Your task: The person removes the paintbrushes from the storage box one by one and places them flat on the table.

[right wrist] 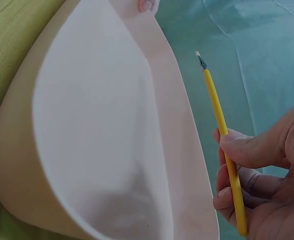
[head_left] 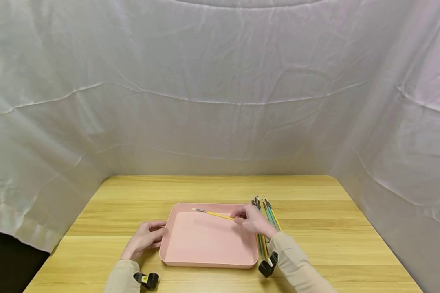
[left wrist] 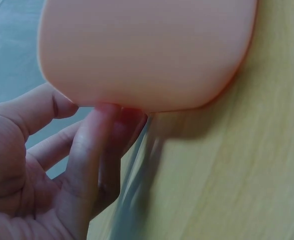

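Note:
A yellow-handled paintbrush (right wrist: pixel 220 115) is pinched between the thumb and fingers of my right hand (head_left: pixel 252 219). It is held over the pink tray (head_left: pixel 209 244), with its pale bristle tip (head_left: pixel 195 209) pointing left in the head view. My left hand (head_left: pixel 145 239) grips the tray's left edge. In the left wrist view the thumb (left wrist: pixel 84 160) meets the rim and the other fingers reach behind it. Several more paintbrushes (head_left: pixel 271 214), green and yellow, lie just right of the tray, partly hidden under my right hand and forearm.
The wooden table (head_left: pixel 326 244) extends to both sides of the tray and behind it. Pale grey cloth (head_left: pixel 220 122) hangs around the table's back and sides. A small black device is strapped to each wrist.

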A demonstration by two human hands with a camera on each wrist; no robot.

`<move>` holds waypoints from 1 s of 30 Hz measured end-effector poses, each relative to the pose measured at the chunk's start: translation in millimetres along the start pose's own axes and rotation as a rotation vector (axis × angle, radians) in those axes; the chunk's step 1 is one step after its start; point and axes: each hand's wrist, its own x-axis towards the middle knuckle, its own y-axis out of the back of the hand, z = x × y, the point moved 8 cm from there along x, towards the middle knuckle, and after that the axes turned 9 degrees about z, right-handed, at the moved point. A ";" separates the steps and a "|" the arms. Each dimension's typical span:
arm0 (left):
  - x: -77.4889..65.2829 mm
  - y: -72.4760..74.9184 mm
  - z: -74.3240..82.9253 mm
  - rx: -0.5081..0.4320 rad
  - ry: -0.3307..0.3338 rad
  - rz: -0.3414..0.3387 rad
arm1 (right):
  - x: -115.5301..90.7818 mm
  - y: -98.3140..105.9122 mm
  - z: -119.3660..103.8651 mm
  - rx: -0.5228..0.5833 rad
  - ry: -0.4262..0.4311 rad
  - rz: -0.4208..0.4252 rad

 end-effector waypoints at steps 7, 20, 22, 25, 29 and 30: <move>-0.2 -0.4 -0.3 -0.009 0.002 0.000 | -3.8 4.0 2.5 0.021 0.000 0.020; -0.3 -0.4 -1.6 -0.010 0.007 -0.003 | -13.8 10.6 15.7 0.051 -0.051 0.064; 0.0 -0.2 -1.9 -0.005 0.009 -0.001 | -15.2 11.6 18.0 0.068 -0.045 0.071; 0.2 -0.1 -2.0 0.000 0.007 -0.003 | -17.7 12.8 20.9 0.090 -0.040 0.076; 0.5 0.1 -2.2 0.002 0.006 -0.004 | -20.7 13.5 25.0 0.116 -0.043 0.077; 0.7 0.2 -2.3 0.002 0.007 -0.004 | -21.3 13.7 25.4 0.120 -0.042 0.078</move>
